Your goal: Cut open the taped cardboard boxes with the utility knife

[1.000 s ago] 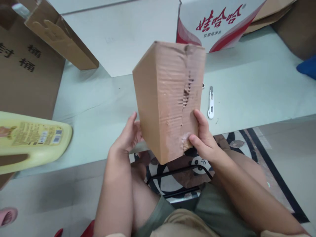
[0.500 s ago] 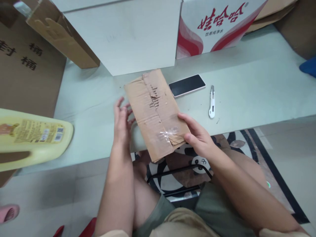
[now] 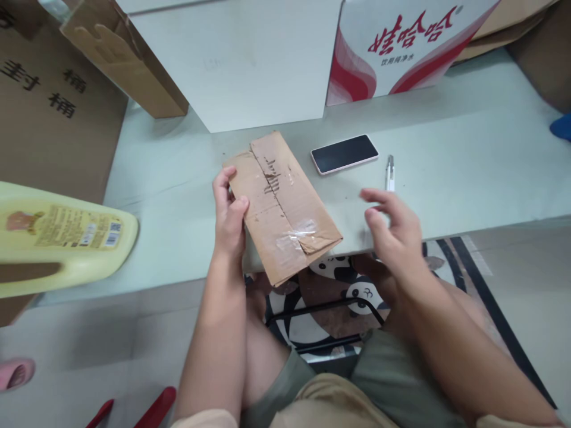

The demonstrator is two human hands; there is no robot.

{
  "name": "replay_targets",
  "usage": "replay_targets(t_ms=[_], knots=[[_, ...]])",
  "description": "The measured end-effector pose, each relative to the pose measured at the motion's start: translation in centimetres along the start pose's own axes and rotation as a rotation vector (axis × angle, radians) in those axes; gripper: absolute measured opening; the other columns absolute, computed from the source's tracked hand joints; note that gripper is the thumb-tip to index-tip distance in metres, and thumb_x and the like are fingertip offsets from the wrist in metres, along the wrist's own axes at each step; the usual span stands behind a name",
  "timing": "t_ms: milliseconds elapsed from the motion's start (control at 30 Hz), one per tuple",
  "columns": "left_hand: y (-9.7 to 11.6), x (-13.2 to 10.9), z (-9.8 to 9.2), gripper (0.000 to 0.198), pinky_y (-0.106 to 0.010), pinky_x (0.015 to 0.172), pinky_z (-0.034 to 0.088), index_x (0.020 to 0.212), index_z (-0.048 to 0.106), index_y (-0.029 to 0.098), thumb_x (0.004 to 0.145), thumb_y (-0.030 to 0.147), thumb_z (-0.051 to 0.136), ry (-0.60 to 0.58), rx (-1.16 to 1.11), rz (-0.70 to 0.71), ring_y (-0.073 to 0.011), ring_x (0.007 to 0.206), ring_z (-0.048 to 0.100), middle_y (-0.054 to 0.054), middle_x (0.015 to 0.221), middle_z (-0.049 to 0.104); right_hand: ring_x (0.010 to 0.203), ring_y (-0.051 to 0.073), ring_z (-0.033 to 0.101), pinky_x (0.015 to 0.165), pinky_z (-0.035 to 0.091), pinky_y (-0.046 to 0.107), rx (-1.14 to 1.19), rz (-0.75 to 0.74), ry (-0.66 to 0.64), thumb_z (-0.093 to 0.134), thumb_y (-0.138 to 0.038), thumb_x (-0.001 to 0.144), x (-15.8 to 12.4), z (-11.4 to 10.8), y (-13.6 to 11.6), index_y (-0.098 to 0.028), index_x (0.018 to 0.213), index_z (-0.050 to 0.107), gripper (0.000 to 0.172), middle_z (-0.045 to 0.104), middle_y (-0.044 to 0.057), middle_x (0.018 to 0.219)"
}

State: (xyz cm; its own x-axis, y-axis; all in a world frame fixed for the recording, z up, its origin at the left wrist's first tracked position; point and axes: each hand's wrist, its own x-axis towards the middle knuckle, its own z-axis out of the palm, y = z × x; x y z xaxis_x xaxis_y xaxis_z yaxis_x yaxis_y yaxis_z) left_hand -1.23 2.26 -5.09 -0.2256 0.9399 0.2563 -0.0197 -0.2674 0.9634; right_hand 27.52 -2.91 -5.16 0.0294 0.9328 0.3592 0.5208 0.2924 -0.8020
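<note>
A worn brown cardboard box [image 3: 282, 205] with torn tape lies flat on the pale table [image 3: 468, 172], its near end over the table's edge. My left hand [image 3: 228, 215] grips the box's left edge, fingers curled on it. My right hand [image 3: 392, 229] hovers to the right of the box, off it, fingers apart and holding nothing. It is just in front of a white utility knife [image 3: 389, 173]. A dark phone [image 3: 344, 154] lies beyond the box.
A yellow plastic jug [image 3: 62, 238] lies at the left. A white box [image 3: 250, 65] and a red-and-white printed carton [image 3: 401, 47] stand at the back. Brown cartons [image 3: 49, 113] fill the far left. Below the table are my knees and a panda-print mat [image 3: 357, 291].
The box went from upright in both hands to flat on the table. My right hand let go of it and moved right toward the knife; my left hand took its left edge.
</note>
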Motion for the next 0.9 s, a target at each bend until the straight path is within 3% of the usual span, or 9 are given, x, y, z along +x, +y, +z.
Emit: replay_targets(t_ms=[100,233,367,467,567,633,733,833,900], knots=[[0.0,0.0,0.0,0.068,-0.044,0.109,0.049,0.123,0.056,0.032,0.069,0.066,0.078,-0.003,0.016,0.001,-0.0315,0.134,0.054,-0.008,0.138,0.056,0.126,0.040,0.062,0.106,0.050,0.067,-0.394,0.119,0.068,0.064,-0.049,0.092,0.4,-1.9,3.1,-0.026,0.135,0.069,0.049,0.063,0.018,0.139],[0.0,-0.1,0.2,0.069,-0.045,0.109,0.048,0.124,0.056,0.032,0.069,0.068,0.077,-0.007,0.042,0.006,-0.0324,0.134,0.053,-0.008,0.137,0.057,0.130,0.052,0.054,0.099,0.045,0.079,-0.667,0.175,-0.185,0.061,-0.056,0.089,-0.5,-2.8,5.8,-0.022,0.134,0.069,0.056,0.060,0.024,0.141],[0.1,-0.1,0.2,0.059,-0.041,0.109,0.046,0.124,0.058,0.030,0.075,0.057,0.077,-0.002,0.013,0.006,-0.0301,0.131,0.052,-0.007,0.135,0.058,0.092,0.035,0.063,0.085,0.054,0.059,-0.688,0.196,-0.160,0.058,-0.040,0.088,-0.7,-2.6,5.3,-0.021,0.100,0.072,0.026,0.068,0.018,0.107],[-0.2,0.1,0.0,0.059,-0.040,0.110,0.043,0.124,0.059,0.030,0.072,0.052,0.079,0.004,-0.011,0.000,-0.0289,0.130,0.051,-0.006,0.137,0.057,0.067,0.024,0.053,0.070,0.049,0.044,-0.587,0.333,-0.109,0.055,-0.028,0.086,-0.2,-2.6,4.4,-0.022,0.100,0.063,0.018,0.063,0.010,0.084],[-0.5,0.4,-0.2,0.068,-0.042,0.110,0.044,0.123,0.058,0.031,0.065,0.057,0.083,-0.004,-0.022,-0.001,-0.0303,0.130,0.051,-0.005,0.137,0.056,0.064,0.022,0.051,0.067,0.046,0.038,-0.311,0.368,0.040,0.054,-0.029,0.091,0.0,-2.6,3.3,-0.025,0.114,0.057,0.024,0.060,0.004,0.078],[-0.7,0.5,-0.1,0.068,-0.042,0.109,0.044,0.122,0.059,0.031,0.065,0.060,0.083,0.006,0.003,0.021,-0.0304,0.129,0.051,-0.005,0.136,0.056,0.060,0.018,0.051,0.062,0.045,0.033,0.029,0.292,0.098,0.051,-0.033,0.097,-0.2,-2.5,2.3,-0.027,0.114,0.057,0.019,0.056,-0.001,0.074],[-0.7,0.4,0.5,0.065,-0.041,0.103,0.047,0.122,0.059,0.030,0.071,0.064,0.080,0.020,0.046,0.052,-0.0286,0.121,0.055,-0.006,0.131,0.058,0.056,0.013,0.052,0.054,0.046,0.028,0.472,0.118,0.025,0.060,-0.040,0.097,-0.8,-2.3,0.0,-0.030,0.109,0.056,0.016,0.055,-0.004,0.075],[-0.8,0.1,1.2,0.066,-0.040,0.097,0.050,0.122,0.056,0.030,0.074,0.069,0.077,0.006,0.065,0.087,-0.0263,0.113,0.057,-0.006,0.125,0.060,0.063,0.013,0.060,0.055,0.052,0.027,0.552,-0.066,-0.048,0.081,-0.033,0.084,-1.1,-2.1,-2.4,-0.033,0.113,0.053,0.041,0.062,-0.004,0.084],[-0.9,-0.1,1.5,0.065,-0.040,0.097,0.051,0.124,0.053,0.030,0.078,0.071,0.073,-0.003,0.094,0.110,-0.0260,0.114,0.058,-0.007,0.127,0.059,0.058,0.012,0.059,0.050,0.051,0.025,0.508,-0.156,-0.007,0.083,-0.029,0.083,-1.2,-1.9,-3.5,-0.032,0.109,0.054,0.040,0.061,-0.006,0.078]])
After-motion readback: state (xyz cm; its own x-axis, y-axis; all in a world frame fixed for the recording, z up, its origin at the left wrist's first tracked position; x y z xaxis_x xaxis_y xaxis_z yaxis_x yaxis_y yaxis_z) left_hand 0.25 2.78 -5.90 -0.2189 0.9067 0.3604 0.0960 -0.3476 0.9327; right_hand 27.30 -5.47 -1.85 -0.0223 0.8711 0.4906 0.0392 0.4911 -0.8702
